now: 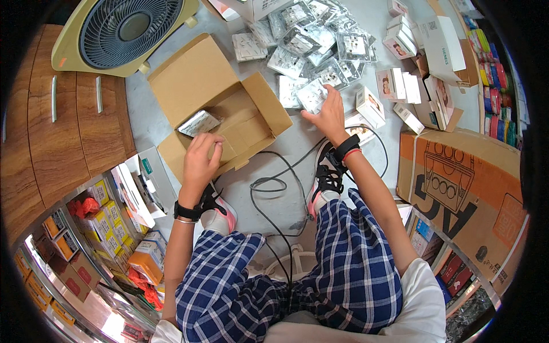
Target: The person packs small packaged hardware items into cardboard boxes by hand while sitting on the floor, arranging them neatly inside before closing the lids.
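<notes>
My left hand [202,155] is at the near left side of an open cardboard box [251,118], its fingers curled and apart, with nothing seen in them. Just beyond its fingertips a plastic-wrapped white packet [200,123] lies tilted inside the box. My right hand [328,112] reaches to the near edge of a pile of clear-bagged white plates with small metal parts [300,41]. Its thumb and fingers are spread around one bagged plate [312,96]; whether they grip it is not clear. Small white cartons [370,107] stand right of this hand.
A box fan [134,26] lies at the upper left beside a wooden cabinet [60,111]. Black cable [274,178] loops over the floor between my shoes. A large printed carton [463,188] stands at the right. Shelves with boxed goods [107,218] line the lower left.
</notes>
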Tool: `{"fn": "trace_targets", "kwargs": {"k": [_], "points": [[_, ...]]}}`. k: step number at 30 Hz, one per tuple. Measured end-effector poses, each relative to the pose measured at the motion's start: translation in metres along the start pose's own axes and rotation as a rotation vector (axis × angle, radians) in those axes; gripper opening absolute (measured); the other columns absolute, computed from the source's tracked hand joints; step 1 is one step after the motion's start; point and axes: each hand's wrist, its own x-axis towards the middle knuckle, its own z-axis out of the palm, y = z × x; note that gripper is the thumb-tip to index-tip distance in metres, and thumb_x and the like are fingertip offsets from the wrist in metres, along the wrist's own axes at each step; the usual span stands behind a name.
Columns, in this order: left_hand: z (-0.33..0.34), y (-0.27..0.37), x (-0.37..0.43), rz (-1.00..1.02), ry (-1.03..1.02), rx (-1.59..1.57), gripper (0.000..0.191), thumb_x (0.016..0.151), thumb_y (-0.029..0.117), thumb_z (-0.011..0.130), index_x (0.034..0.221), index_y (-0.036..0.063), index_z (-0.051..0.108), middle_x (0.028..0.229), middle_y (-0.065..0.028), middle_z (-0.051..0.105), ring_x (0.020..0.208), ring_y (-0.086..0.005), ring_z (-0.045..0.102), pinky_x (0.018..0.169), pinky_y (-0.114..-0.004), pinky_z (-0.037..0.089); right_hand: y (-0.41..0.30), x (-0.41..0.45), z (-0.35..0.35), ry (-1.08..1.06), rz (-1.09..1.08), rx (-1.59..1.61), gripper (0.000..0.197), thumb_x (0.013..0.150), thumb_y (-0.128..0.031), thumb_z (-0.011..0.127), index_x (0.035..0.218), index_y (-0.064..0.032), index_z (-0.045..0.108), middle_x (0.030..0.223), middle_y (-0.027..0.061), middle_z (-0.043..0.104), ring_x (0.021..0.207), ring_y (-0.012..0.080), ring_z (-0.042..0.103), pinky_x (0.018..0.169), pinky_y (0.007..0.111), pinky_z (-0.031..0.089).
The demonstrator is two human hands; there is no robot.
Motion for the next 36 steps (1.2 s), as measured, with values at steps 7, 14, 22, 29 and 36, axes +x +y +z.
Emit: {"fn": "trace_targets", "kwargs": {"k": [7,14,22,29,36], "points": [[0.005,0.001,-0.004,-0.024,-0.053,-0.051,0.009,0.088,0.005,0.063,0.096,0.0010,0.064,0.091,-0.0131,0.065,0.086,-0.0306,0.063,0.077,-0.036,0.051,0.004,0.000,-0.003,0.021,-0.049,-0.007,0.086,0.061,-0.030,0.084,0.127,0.0080,0.044,0.117,0.0234,0.051,0.110,0.0393,0.049,0.097,0.044,0.041],[0.009,0.015,-0.005,0.003,-0.112,-0.089,0.010,0.087,0.006,0.063,0.096,0.0023,0.065,0.090,-0.0130,0.067,0.086,-0.0299,0.065,0.077,-0.037,0.052,-0.003,0.000,-0.009,-0.022,0.026,0.019,0.085,0.062,-0.030,0.083,0.126,0.0068,0.043,0.117,0.0230,0.052,0.109,0.0380,0.050,0.096,0.043,0.042],[0.008,0.032,0.002,0.009,-0.102,-0.164,0.012,0.089,0.013,0.061,0.096,0.0056,0.067,0.086,-0.0121,0.067,0.084,-0.0287,0.065,0.075,-0.037,0.052,-0.031,0.015,-0.041,0.037,0.270,0.244,0.070,0.061,-0.031,0.083,0.109,0.0007,0.044,0.106,0.0181,0.050,0.102,0.0341,0.049,0.091,0.042,0.041],[-0.013,0.066,0.016,-0.323,-0.093,-0.927,0.051,0.101,0.043,0.049,0.131,0.0010,0.053,0.122,-0.0116,0.061,0.106,-0.0217,0.063,0.095,-0.035,0.049,-0.146,0.010,-0.076,0.091,-0.283,0.272,0.072,0.054,-0.026,0.083,0.109,-0.0014,0.045,0.109,0.0186,0.048,0.103,0.0361,0.048,0.089,0.044,0.042],[-0.003,0.051,0.007,-0.505,0.130,-0.868,0.040,0.104,0.034,0.050,0.120,-0.0019,0.060,0.106,-0.0025,0.063,0.095,-0.0081,0.055,0.083,-0.024,0.045,-0.184,-0.021,-0.062,-0.022,-0.396,0.378,0.081,0.057,-0.031,0.089,0.117,0.0001,0.045,0.115,0.0215,0.049,0.104,0.0364,0.050,0.091,0.044,0.042]]}}
